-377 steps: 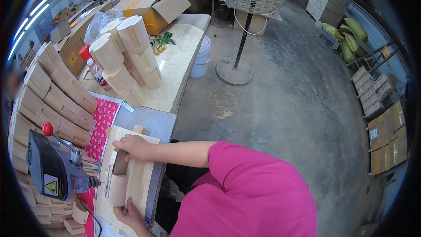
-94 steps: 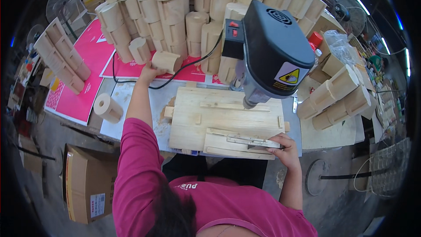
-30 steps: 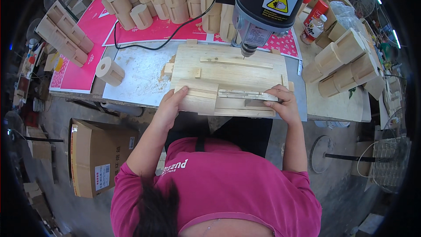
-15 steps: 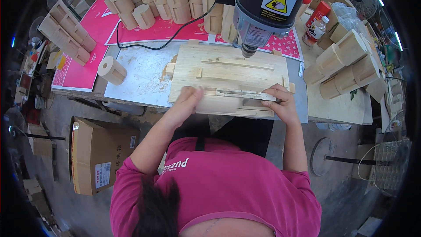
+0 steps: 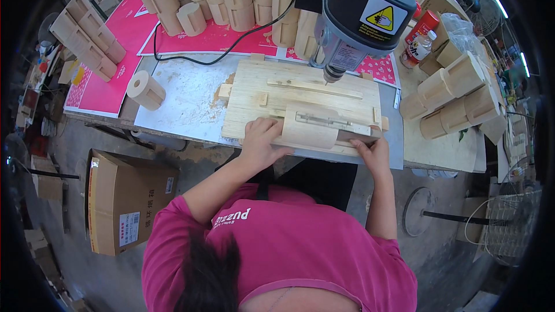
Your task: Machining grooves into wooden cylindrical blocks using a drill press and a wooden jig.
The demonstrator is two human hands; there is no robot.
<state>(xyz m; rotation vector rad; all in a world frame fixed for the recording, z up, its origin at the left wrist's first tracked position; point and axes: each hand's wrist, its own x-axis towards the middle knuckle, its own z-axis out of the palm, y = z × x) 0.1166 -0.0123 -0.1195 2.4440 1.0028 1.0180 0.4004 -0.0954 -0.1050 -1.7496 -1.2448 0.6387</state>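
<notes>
On the wooden board jig (image 5: 243,104) in front of me lies a pale wooden cylinder (image 5: 300,138) on its side. A narrow slotted strip with metal parts (image 5: 347,125) runs along the cylinder's slot and sticks out to the right. My left hand (image 5: 262,141) is closed on the cylinder's left end, thumb at the near side and fingers curled over the far side. Between thumb and fingers, my right hand (image 5: 373,151) pinches the strip's right end. Beyond the cylinder, the drill press (image 5: 364,11) hangs over the board, its chuck (image 5: 333,74) above the board and apart from the cylinder.
One loose wooden cylinder (image 5: 145,90) stands left of the board. Stacked cylinders (image 5: 234,0) line the back, with more at left (image 5: 87,37) and right (image 5: 451,89). A black cable (image 5: 196,63) crosses the pink sheet. A cardboard box (image 5: 127,202) stands below the table's left side.
The cylinder, blurred by motion before, is now sharp and farther right along the strip. My left hand has moved right with it; my right hand has shifted slightly nearer.
</notes>
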